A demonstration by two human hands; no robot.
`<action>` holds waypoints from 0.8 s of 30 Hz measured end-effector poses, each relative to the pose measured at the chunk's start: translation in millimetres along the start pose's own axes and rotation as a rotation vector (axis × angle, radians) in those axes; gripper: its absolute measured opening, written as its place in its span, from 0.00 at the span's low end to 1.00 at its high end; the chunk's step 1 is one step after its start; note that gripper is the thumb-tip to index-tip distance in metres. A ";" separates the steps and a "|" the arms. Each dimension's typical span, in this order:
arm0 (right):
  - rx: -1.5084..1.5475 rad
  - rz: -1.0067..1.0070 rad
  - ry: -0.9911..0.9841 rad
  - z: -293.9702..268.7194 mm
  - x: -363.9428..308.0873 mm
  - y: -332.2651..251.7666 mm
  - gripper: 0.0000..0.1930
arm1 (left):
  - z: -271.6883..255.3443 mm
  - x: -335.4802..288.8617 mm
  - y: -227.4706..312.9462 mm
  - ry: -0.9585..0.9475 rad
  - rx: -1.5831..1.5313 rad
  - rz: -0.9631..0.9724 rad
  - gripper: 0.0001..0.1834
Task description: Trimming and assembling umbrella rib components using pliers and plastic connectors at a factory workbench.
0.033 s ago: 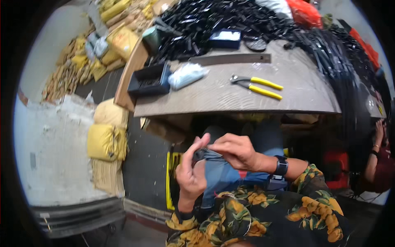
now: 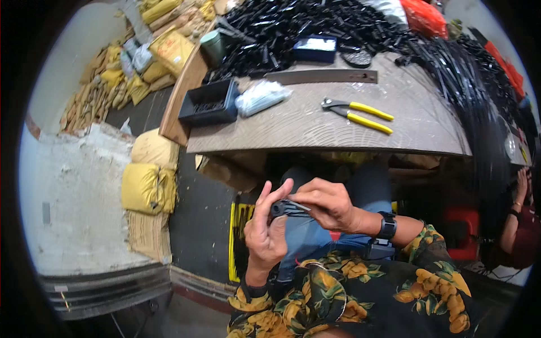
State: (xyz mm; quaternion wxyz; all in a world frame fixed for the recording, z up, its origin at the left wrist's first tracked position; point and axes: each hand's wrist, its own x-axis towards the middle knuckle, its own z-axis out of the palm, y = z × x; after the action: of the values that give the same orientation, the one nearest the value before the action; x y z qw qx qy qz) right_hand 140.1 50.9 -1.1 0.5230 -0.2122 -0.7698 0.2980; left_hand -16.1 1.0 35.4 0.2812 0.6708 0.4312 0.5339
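Observation:
Over my lap, my left hand (image 2: 263, 234) grips a small black part with a round, hollow-looking end (image 2: 278, 208) between thumb and fingers. Thin dark and light strips run from that part toward my right hand (image 2: 329, 204). The right fingers are pinched together close beside it; whatever lies between them is hidden. On the table (image 2: 315, 132) ahead, yellow-handled pliers (image 2: 358, 115) lie with their jaws to the left. A curved flat metal bar (image 2: 327, 76) rests farther back.
A black open box (image 2: 209, 104) with small dark pieces stands beside a clear plastic bag (image 2: 262, 99). Black parts (image 2: 270, 34) are heaped at the back, long black strips (image 2: 451, 79) at right. Yellow sacks (image 2: 147, 188) sit left. A co-worker's arm (image 2: 511, 225) shows far right.
The black part's round end and the thin strips now show clearly between my hands. My hands have shifted slightly; the table and its things sit a little higher and farther right in view.

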 end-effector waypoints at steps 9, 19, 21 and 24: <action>-0.137 -0.145 0.061 11.5 -5.3 0.3 0.14 | 8.1 -13.2 -7.9 0.116 0.026 0.021 0.16; 0.053 -0.159 -0.064 -9.5 -14.8 9.5 0.13 | 20.9 5.1 -25.2 -0.050 -0.290 0.108 0.18; 0.246 -0.003 -0.307 -30.0 -1.6 9.7 0.14 | 21.9 7.9 -27.7 -0.059 -0.322 0.120 0.19; -0.043 0.093 -0.364 -86.2 23.2 14.5 0.14 | 27.3 1.1 -24.6 -0.086 -0.617 -0.013 0.21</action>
State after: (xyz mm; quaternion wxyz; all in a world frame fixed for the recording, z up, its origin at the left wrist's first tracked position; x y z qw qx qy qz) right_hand 212.2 96.8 28.5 0.3560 -0.2012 -0.8474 0.3387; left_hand 3.3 15.8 7.9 0.4931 0.5730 0.2408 0.6088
